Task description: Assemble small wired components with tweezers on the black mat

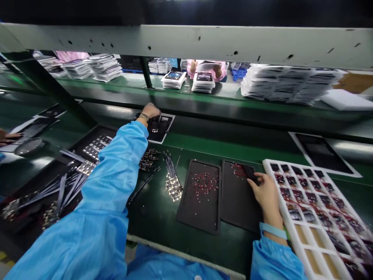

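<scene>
My left hand (pixel 150 111) reaches far forward over a black tray with a white rim (pixel 169 123) on the moving belt; its fingers curl down onto a small part there, and what they grip is hidden. My right hand (pixel 265 191) rests at the edge of the right-hand black mat (pixel 236 202), fingers pinched on a small dark part (pixel 250 172). A second black mat (pixel 201 196) beside it carries several tiny red pieces. Both arms wear blue sleeves.
A white compartment tray (pixel 313 217) of small dark parts lies at the right. Strips of flex parts (pixel 172 179) and loose components (pixel 58 186) lie at the left. Stacks of boxes (pixel 287 83) stand beyond. Another person's hand (pixel 7 137) shows at far left; a worker in pink (pixel 206 69) is opposite.
</scene>
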A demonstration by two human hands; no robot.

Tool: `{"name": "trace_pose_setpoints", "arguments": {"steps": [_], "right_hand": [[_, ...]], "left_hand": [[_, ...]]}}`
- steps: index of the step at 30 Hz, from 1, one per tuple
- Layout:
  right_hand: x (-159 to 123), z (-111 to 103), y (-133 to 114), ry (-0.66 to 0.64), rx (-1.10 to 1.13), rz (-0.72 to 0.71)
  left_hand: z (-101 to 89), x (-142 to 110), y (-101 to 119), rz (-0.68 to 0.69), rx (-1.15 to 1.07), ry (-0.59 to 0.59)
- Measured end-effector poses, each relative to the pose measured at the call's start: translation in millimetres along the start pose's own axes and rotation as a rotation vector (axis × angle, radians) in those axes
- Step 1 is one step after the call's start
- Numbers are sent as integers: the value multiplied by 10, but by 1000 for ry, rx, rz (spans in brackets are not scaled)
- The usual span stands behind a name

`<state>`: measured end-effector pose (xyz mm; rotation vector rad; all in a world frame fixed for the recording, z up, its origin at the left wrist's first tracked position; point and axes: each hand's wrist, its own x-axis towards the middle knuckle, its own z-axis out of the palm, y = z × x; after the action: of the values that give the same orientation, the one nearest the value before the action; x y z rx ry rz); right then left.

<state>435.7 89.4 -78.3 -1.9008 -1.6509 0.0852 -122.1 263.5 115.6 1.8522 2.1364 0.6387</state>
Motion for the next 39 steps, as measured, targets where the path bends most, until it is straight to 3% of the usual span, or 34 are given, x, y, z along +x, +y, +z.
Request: {"name": "trace_pose_setpoints", "arguments": {"steps": [2, 5, 9, 13, 19, 24, 28, 35, 39], "right_hand": [[11, 12, 10, 9, 3, 2], [27, 24, 49, 0, 11, -6], [48, 37, 92, 2, 4, -32], [70, 29, 103, 46, -25, -74], [96, -5, 146, 15, 28, -76], [96, -10, 130, 71, 66, -112], [76, -33, 107, 36, 56, -173], [84, -53, 76, 33, 70, -205], [78, -131, 1, 18, 68, -231]], "left_hand": [[-33, -11, 270, -33, -5, -13], [-133, -223, 726, 67, -98, 0], [-261, -892, 1224, 363, -407, 106], [-98, -1634, 1371, 412, -644, 30], [403, -2311, 1069, 250, -658, -158], [515, -2772, 652, 99, -622, -186], [600, -3108, 343, 5, -633, -247], [937, -3475, -71, -71, -621, -276], [928, -3540, -237, -110, -647, -203]]}}
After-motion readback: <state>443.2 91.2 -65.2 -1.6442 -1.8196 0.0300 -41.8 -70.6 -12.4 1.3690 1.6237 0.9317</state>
